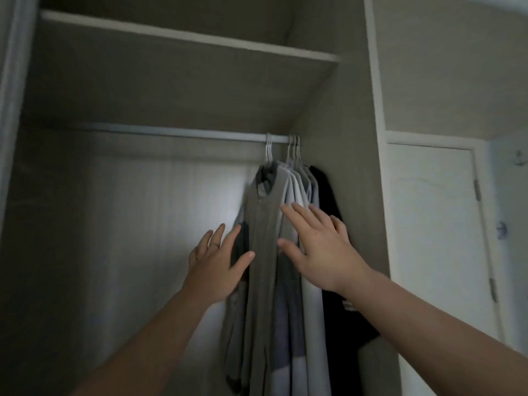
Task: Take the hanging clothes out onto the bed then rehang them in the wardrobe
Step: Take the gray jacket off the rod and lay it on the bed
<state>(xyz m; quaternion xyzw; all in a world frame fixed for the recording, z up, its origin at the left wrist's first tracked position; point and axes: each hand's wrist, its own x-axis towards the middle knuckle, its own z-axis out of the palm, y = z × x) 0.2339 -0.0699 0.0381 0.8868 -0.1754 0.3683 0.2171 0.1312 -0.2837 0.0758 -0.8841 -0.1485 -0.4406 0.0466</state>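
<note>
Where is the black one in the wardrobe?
In the head view, the black garment hangs at the far right of the row of clothes, against the wardrobe's right side wall, just beyond the right hand.

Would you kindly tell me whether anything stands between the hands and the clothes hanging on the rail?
Nothing visible does. The left hand and right hand, both open, are right at the hanging clothes, which are bunched at the right end of the rail.
</note>
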